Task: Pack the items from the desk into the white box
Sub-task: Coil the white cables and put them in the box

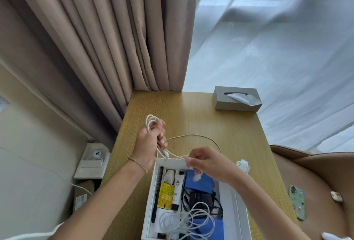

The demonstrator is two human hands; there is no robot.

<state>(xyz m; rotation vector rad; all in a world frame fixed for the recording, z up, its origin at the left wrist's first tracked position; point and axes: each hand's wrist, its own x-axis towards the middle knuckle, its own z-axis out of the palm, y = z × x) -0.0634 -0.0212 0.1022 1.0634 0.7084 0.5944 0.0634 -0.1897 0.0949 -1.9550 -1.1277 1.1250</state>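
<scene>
The left hand (151,143) grips a coiled cream charging cable (152,122); the right hand (206,163) pinches its loose run. Wind even loops, keep the slack gently taut, then lay the coil in the open white rectangular box (151,191).

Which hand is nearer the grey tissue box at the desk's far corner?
Right. The right hand sits over the white box's far end, below the tissue box; the left hand, gripping the coiled cable, is farther left.

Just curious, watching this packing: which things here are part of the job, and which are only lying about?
Part of the job:
white box
white cable, gripped by left hand, pinched by right hand

Lying about:
tissue box
phone
curtain
</scene>
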